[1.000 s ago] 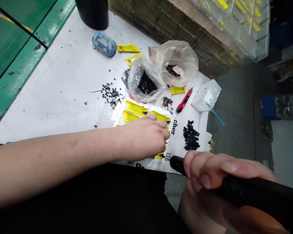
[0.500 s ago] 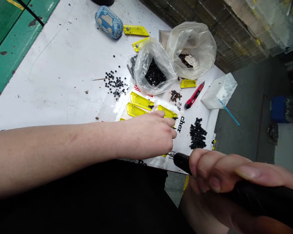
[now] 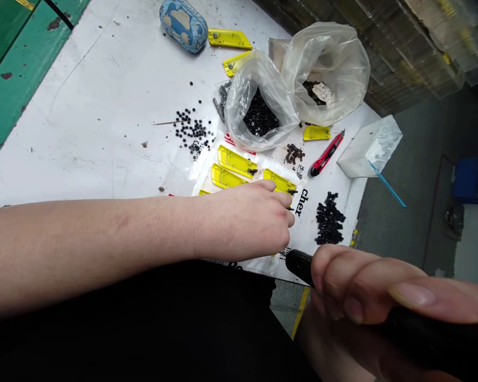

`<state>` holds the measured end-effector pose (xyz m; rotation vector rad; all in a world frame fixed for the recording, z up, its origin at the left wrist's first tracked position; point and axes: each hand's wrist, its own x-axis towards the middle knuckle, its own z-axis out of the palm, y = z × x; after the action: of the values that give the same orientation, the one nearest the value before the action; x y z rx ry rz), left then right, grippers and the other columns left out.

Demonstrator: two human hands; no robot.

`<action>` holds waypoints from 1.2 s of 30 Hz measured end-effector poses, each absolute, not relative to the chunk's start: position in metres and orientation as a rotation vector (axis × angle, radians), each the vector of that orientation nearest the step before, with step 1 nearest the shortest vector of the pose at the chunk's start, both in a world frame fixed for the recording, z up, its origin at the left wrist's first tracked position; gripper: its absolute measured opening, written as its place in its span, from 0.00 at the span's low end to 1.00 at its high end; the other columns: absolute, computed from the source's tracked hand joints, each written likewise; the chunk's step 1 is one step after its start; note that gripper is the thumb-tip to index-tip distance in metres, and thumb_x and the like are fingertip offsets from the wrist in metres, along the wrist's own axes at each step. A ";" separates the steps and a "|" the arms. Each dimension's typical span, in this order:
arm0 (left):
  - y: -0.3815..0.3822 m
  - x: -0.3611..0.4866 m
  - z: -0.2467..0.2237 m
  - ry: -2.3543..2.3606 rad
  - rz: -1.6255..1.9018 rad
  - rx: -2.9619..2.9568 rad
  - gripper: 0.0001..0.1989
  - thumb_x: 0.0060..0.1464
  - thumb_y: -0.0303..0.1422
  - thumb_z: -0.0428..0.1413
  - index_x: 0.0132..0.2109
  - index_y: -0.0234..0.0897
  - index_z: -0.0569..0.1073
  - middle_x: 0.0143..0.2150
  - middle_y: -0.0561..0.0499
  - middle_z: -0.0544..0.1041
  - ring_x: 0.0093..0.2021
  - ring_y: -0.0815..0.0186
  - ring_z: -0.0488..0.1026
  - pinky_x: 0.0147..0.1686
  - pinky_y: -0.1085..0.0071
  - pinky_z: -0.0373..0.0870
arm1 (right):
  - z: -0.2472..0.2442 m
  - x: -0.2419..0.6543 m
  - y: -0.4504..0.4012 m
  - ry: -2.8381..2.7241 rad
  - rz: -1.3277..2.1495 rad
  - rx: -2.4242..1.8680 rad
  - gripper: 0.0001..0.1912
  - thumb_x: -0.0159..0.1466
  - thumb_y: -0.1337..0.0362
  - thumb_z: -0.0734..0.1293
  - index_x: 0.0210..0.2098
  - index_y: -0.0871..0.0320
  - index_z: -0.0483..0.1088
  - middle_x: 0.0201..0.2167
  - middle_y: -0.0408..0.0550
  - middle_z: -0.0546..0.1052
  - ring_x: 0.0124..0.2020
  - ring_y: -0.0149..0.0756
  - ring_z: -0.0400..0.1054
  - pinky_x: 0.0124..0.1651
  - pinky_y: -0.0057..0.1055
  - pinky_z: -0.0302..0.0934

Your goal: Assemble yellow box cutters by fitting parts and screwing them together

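My left hand [image 3: 249, 220] lies back-up over the yellow plastic pieces, its fingers curled down and their tips hidden beneath it. What they grip cannot be made out. My right hand [image 3: 366, 281] is wrapped around a black power screwdriver [image 3: 300, 265], whose ribbed nose points at my left hand's knuckles; the bit is hidden. Beside and partly under my left hand, yellow plastic handle halves [image 3: 236, 161] with small black parts on them rest on a printed white bag [image 3: 258, 159]. A pile of small black parts [image 3: 330, 220] lies just beyond the screwdriver's nose.
Past my left hand stand an open bag of black rings [image 3: 263, 114] and another clear bag [image 3: 326, 63]. Loose black rings [image 3: 193, 132], brown bits [image 3: 295, 154], a red utility knife [image 3: 327, 154], a white block [image 3: 370, 146] and a blue patterned case [image 3: 184, 26] share the white table.
The view has shifted slightly, so the table things sit a little further right. Both hands keep nearly the same pose, and the screwdriver is still in my right hand.
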<state>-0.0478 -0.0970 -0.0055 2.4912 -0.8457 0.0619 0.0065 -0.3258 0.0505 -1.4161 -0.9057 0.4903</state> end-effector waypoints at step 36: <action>-0.107 -0.050 -0.009 -0.678 0.011 2.518 0.13 0.57 0.28 0.69 0.27 0.41 0.76 0.32 0.50 0.79 0.38 0.58 0.71 0.43 0.56 0.57 | 0.029 0.006 -0.360 -0.930 0.465 -1.388 0.07 0.70 0.50 0.71 0.42 0.44 0.74 0.21 0.38 0.74 0.16 0.36 0.66 0.26 0.42 0.69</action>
<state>-0.0504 -0.1068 -0.0094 2.5175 -0.6781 0.0105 0.0059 -0.3596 0.0295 -1.3875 -0.9297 0.4652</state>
